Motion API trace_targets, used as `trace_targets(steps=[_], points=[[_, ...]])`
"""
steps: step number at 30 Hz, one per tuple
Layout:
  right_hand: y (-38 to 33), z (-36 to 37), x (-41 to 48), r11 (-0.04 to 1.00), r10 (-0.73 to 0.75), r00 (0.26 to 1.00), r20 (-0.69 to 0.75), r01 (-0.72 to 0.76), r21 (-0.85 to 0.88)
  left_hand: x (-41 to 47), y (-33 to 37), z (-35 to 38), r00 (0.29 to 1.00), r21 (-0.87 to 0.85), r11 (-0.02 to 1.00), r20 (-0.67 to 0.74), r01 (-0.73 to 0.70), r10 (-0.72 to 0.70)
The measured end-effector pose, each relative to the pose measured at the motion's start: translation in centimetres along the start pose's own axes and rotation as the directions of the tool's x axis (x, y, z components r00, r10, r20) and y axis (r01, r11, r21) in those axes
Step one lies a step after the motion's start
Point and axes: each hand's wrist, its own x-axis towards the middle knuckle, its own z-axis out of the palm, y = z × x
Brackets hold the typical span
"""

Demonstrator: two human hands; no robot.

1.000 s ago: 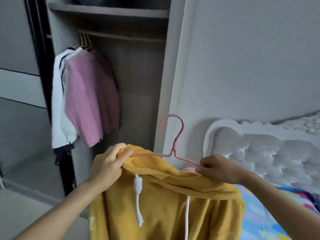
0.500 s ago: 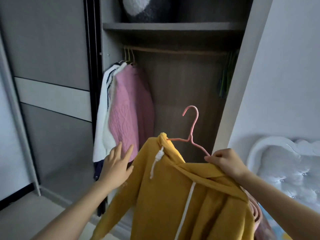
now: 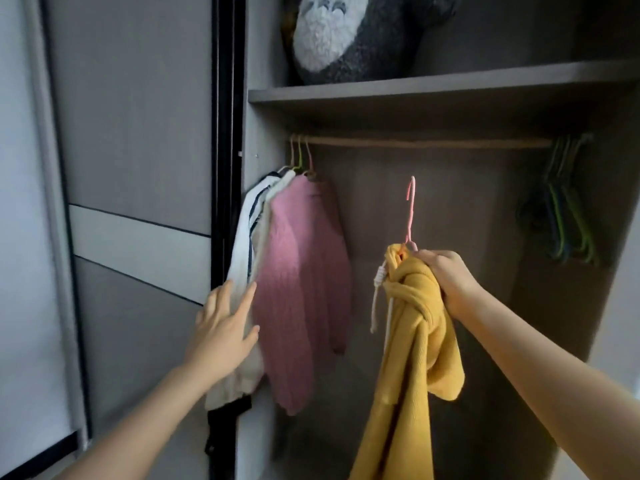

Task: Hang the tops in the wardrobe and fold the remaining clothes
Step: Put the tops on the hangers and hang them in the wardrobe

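A yellow hoodie [image 3: 412, 344] with white drawstrings hangs on a pink hanger [image 3: 410, 209], whose hook points up below the wooden wardrobe rail [image 3: 433, 143]. My right hand [image 3: 446, 278] grips the hoodie's shoulder over the hanger, inside the open wardrobe. My left hand [image 3: 225, 323] is open, fingers spread, against the white top [image 3: 242, 244] at the left end of the rail. A pink sweater [image 3: 301, 271] hangs next to the white top.
A grey and white plush [image 3: 349, 36] sits on the shelf [image 3: 433, 88] above the rail. Several bare green and blue hangers [image 3: 568, 202] hang at the rail's right end. The sliding wardrobe door [image 3: 138, 168] stands to the left.
My view has moved closer to the wardrobe. My right hand has raised the hoodie on its hanger towards the rail and turned it edge-on. My left hand has reached the hanging white top.
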Motion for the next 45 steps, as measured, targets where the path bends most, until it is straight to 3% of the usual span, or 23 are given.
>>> trace_targets(steps=[3,10,17,22,28,34,40,45], points=[[-1.0,1.4,6.5,0.998,-0.063,0.997,-0.038,0.063,0.009,7.4,-1.7,1.4,0.992,-0.032,0.999,-0.128,0.019,-0.022],[-2.8,4.3,17.7,0.990,-0.140,0.984,-0.107,0.138,-0.022,19.6,-5.6,4.8,0.978,0.065,0.998,-0.206,-0.024,0.037],[-6.1,7.0,25.1,0.979,-0.199,0.963,-0.180,0.185,-0.090,29.1,-8.8,4.9,0.894,0.014,1.000,-0.448,-0.010,0.015],[-7.5,9.3,28.3,0.971,-0.210,0.952,-0.225,0.175,-0.164,34.9,-11.3,5.3,0.849,0.044,0.998,-0.525,-0.040,0.057],[-9.6,14.1,32.1,0.959,-0.234,0.938,-0.255,0.180,-0.218,37.3,-13.8,7.8,0.727,0.175,0.977,-0.653,-0.125,0.210],[-10.7,18.8,37.0,0.933,-0.257,0.943,-0.211,0.184,-0.310,38.2,-14.5,8.8,0.623,0.291,0.951,-0.726,-0.109,0.293],[-8.8,21.3,41.0,0.941,-0.192,0.962,-0.196,0.123,-0.316,38.4,-14.6,9.1,0.594,0.336,0.936,-0.733,-0.109,0.332],[-6.3,22.5,42.1,0.912,-0.239,0.950,-0.199,0.149,-0.383,38.5,-14.7,9.1,0.580,0.355,0.930,-0.740,-0.095,0.341]])
